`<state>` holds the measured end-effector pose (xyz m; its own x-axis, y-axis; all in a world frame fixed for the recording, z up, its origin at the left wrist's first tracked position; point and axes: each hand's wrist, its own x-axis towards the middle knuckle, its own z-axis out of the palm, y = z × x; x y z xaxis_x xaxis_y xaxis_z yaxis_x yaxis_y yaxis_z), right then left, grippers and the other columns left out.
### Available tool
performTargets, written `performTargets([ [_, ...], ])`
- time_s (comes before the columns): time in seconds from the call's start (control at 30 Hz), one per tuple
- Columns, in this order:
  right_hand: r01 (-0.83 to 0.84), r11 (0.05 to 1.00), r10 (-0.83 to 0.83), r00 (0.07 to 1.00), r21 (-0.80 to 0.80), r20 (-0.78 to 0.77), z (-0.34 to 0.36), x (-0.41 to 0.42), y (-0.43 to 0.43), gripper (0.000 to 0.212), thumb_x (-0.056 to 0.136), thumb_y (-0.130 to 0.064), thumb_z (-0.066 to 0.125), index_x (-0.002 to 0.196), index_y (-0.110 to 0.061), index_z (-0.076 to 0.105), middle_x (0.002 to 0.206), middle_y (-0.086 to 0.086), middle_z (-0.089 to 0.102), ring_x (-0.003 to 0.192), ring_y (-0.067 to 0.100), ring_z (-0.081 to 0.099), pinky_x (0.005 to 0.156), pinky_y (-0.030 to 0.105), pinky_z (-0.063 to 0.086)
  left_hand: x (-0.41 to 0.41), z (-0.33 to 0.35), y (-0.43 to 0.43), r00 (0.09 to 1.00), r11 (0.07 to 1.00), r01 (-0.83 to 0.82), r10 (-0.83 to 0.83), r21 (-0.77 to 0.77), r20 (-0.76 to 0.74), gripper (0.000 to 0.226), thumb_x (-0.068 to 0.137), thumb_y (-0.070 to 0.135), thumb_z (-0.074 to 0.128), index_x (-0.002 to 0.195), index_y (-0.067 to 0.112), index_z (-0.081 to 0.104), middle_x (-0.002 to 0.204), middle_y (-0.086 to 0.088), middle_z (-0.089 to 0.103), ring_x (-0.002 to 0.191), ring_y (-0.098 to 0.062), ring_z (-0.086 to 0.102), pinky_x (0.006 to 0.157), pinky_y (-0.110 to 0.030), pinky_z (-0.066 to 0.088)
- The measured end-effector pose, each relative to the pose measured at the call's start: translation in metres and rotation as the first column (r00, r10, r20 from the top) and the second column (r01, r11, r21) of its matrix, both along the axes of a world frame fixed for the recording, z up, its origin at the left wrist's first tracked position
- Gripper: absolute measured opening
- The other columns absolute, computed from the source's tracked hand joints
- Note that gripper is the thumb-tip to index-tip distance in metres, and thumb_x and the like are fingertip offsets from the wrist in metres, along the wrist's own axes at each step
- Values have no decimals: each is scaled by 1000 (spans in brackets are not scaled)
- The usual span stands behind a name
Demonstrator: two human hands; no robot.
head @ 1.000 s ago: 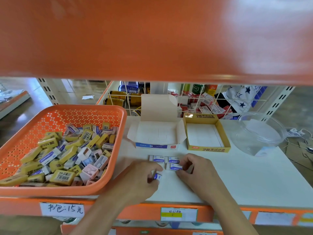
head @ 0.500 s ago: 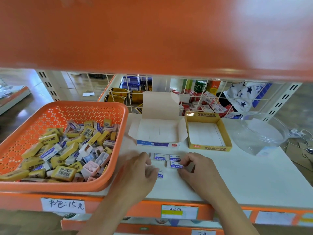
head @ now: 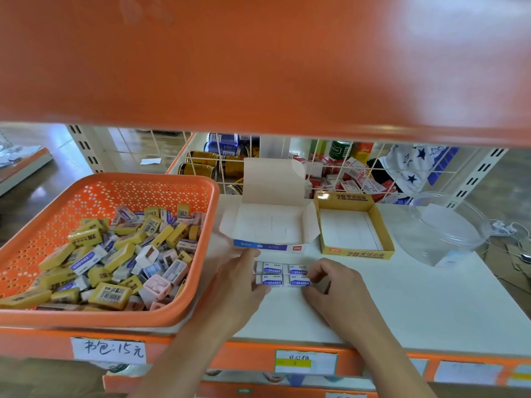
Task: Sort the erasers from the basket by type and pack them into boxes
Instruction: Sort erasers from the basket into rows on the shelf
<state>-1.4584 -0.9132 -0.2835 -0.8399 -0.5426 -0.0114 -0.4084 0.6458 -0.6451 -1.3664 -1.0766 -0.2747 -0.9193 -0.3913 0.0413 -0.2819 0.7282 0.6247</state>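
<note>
Several white-and-blue "ERASER" erasers (head: 283, 276) lie packed in a tight two-row block on the white shelf, just in front of the open white box (head: 267, 247). My left hand (head: 240, 287) grips the block's left end with its thumb stretched up the far side. From the right, my right hand (head: 337, 288) pinches the other end with curled fingers. The orange basket (head: 120, 191) at left holds a heap of yellow 2B erasers (head: 86, 237), white-and-blue erasers and pink and white sharpeners. An open yellow 2B box (head: 356, 253) stands right of the white box.
An orange upper shelf (head: 258, 67) hangs low overhead. A clear plastic tub (head: 442, 228) lies at the right. A wire grid (head: 319, 168) with cans and small packs behind it closes the back. The shelf's orange front edge (head: 244, 357) carries price labels.
My left hand has brought the eraser it held up against the others, closing the block. Both hands have moved in on its ends. The view has shifted slightly.
</note>
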Motion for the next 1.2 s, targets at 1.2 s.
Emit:
performTargets([
  [1.2, -24, 1000, 23, 992, -10, -122, 26, -5, -10, 39, 87, -26, 64, 125, -27, 56, 92, -16, 52, 73, -2, 46, 65, 13, 35, 14, 31, 26, 997, 977, 34, -18, -211, 81, 48, 94, 36, 55, 136, 28, 34, 131, 8, 35, 110, -11, 53, 92, -29, 48],
])
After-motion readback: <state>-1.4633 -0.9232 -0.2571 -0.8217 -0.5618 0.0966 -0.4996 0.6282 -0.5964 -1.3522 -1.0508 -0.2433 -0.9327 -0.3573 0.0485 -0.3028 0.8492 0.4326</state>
